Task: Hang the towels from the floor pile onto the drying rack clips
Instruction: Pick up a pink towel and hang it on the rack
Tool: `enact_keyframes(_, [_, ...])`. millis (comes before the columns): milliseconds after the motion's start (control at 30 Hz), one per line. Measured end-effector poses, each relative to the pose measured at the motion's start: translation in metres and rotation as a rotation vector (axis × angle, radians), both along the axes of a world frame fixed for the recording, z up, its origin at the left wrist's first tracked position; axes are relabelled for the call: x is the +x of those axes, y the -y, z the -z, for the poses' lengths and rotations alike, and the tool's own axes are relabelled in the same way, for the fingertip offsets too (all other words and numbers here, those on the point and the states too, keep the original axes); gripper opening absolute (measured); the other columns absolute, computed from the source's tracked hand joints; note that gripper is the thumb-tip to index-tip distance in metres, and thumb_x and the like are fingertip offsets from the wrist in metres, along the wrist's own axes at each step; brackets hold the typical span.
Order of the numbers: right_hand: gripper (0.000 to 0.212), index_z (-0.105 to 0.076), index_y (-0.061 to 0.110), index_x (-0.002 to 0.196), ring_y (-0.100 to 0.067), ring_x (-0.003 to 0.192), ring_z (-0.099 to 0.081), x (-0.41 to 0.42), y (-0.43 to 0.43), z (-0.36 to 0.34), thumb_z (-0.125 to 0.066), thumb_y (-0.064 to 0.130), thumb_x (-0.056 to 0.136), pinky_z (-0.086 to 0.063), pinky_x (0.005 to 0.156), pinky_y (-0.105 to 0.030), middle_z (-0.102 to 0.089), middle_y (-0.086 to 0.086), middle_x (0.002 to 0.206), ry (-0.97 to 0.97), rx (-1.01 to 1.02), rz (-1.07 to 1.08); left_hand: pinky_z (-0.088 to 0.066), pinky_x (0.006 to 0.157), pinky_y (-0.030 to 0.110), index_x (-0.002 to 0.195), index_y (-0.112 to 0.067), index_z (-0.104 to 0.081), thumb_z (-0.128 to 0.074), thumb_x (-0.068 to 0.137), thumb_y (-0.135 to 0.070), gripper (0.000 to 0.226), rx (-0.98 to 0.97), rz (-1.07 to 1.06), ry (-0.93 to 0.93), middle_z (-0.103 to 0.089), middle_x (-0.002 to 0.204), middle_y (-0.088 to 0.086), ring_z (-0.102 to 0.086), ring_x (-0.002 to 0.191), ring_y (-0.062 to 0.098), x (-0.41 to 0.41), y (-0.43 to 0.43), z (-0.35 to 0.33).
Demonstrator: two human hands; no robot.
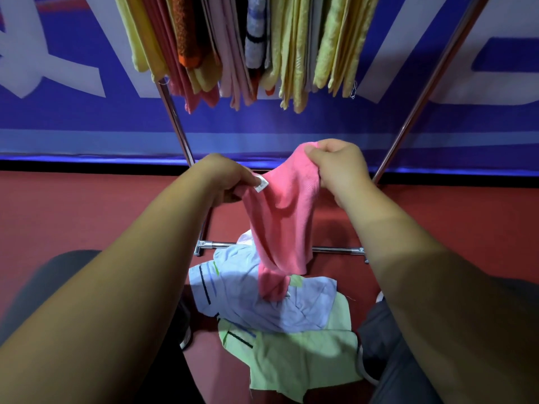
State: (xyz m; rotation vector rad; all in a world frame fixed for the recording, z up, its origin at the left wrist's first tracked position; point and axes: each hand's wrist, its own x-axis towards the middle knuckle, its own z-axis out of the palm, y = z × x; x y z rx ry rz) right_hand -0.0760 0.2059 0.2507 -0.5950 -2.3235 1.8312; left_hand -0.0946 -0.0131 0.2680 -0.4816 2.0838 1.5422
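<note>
A pink towel hangs between my two hands above the floor pile. My left hand pinches its corner beside a small white label. My right hand grips the opposite top corner, slightly higher. The towel's lower end droops onto the pile, where a light blue towel with dark stripes lies over a pale green towel. Several yellow, pink, orange and white towels hang from the top of the drying rack; its clips are out of view.
The rack's metal legs slant down on both sides to a low crossbar just behind the pile. A blue and white banner covers the wall behind. The floor is red. My knees flank the pile.
</note>
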Motion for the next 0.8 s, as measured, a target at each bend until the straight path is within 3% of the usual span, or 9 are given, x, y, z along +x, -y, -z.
enact_keyframes(100, [0.015, -0.083, 0.015, 0.096, -0.008, 0.081, -0.069, 0.009, 0.016, -0.002, -0.080, 0.029, 0.091, -0.058, 0.084, -0.031, -0.080, 0.005, 0.089, -0.053, 0.132, -0.097, -0.060, 0.062, 0.030, 0.107, -0.003, -0.077, -0.078, 0.084, 0.007, 0.025, 0.073, -0.076, -0.008, -0.073, 0.089, 0.015, -0.065, 0.060, 0.017, 0.003, -0.013, 0.004])
enact_keyframes(200, [0.014, -0.085, 0.020, 0.096, -0.002, 0.081, -0.070, 0.020, 0.035, 0.001, -0.077, 0.032, 0.095, -0.053, 0.078, -0.022, -0.080, 0.010, 0.087, -0.090, 0.258, -0.215, -0.061, 0.055, 0.029, 0.108, 0.000, -0.073, -0.069, 0.087, 0.014, 0.026, 0.193, -0.087, 0.030, -0.071, 0.087, 0.019, -0.068, 0.056, 0.020, 0.000, -0.021, 0.008])
enact_keyframes(267, [0.016, -0.084, 0.020, 0.098, -0.006, 0.086, -0.071, 0.026, 0.044, 0.003, -0.075, 0.033, 0.097, -0.051, 0.079, -0.022, -0.081, 0.007, 0.088, -0.098, 0.370, -0.293, -0.061, 0.058, 0.028, 0.106, 0.004, -0.073, -0.064, 0.088, 0.017, 0.024, 0.236, -0.073, 0.051, -0.074, 0.095, 0.021, -0.071, 0.068, 0.023, -0.005, -0.024, 0.011])
enact_keyframes(367, [0.017, -0.084, 0.020, 0.104, -0.015, 0.090, -0.072, 0.030, 0.047, 0.004, -0.071, 0.031, 0.101, -0.053, 0.084, -0.030, -0.081, 0.001, 0.093, -0.092, 0.455, -0.346, -0.063, 0.075, 0.027, 0.091, 0.002, -0.074, -0.062, 0.090, 0.017, 0.019, 0.249, -0.081, 0.059, -0.078, 0.099, 0.015, -0.074, 0.084, 0.020, -0.009, -0.024, 0.014])
enact_keyframes(467, [0.018, -0.083, 0.020, 0.109, -0.022, 0.093, -0.072, 0.031, 0.045, 0.006, -0.068, 0.028, 0.102, -0.053, 0.087, -0.036, -0.081, -0.004, 0.097, -0.103, 0.517, -0.378, -0.061, 0.092, 0.028, 0.077, 0.000, -0.076, -0.059, 0.094, 0.016, 0.029, 0.271, -0.075, 0.064, -0.078, 0.085, 0.010, -0.072, 0.094, 0.020, -0.009, -0.025, 0.012])
enact_keyframes(533, [0.019, -0.083, 0.020, 0.112, -0.024, 0.096, -0.072, 0.031, 0.044, 0.007, -0.067, 0.026, 0.103, -0.053, 0.089, -0.036, -0.081, -0.005, 0.102, -0.105, 0.542, -0.401, -0.063, 0.083, 0.026, 0.074, 0.003, -0.075, -0.056, 0.096, 0.016, 0.033, 0.324, -0.110, 0.091, -0.078, 0.078, 0.011, -0.073, 0.088, 0.019, -0.008, -0.026, 0.011])
enact_keyframes(600, [0.020, -0.082, 0.021, 0.116, -0.023, 0.097, -0.072, 0.032, 0.044, 0.007, -0.066, 0.024, 0.104, -0.052, 0.089, -0.034, -0.081, -0.005, 0.105, -0.103, 0.552, -0.425, -0.063, 0.074, 0.025, 0.082, 0.005, -0.070, -0.054, 0.098, 0.014, 0.024, 0.310, -0.142, 0.083, -0.076, 0.084, 0.015, -0.073, 0.081, 0.020, -0.007, -0.026, 0.009])
enact_keyframes(733, [0.025, -0.081, 0.021, 0.120, -0.019, 0.092, -0.071, 0.034, 0.042, 0.008, -0.064, 0.017, 0.102, -0.053, 0.084, -0.031, -0.081, -0.004, 0.104, -0.083, 0.535, -0.455, -0.061, 0.094, 0.031, 0.086, 0.004, -0.065, -0.053, 0.099, 0.012, 0.020, 0.269, -0.138, 0.063, -0.068, 0.088, 0.014, -0.069, 0.089, 0.022, -0.008, -0.026, 0.007])
enact_keyframes(800, [0.033, -0.079, 0.022, 0.124, -0.014, 0.098, -0.073, 0.036, 0.043, 0.009, -0.064, 0.011, 0.096, -0.057, 0.091, -0.033, -0.081, 0.000, 0.107, -0.072, 0.497, -0.484, -0.063, 0.089, 0.033, 0.084, 0.007, -0.063, -0.048, 0.102, 0.012, 0.024, 0.336, -0.170, 0.097, -0.067, 0.088, 0.018, -0.070, 0.083, 0.024, -0.008, -0.025, 0.005])
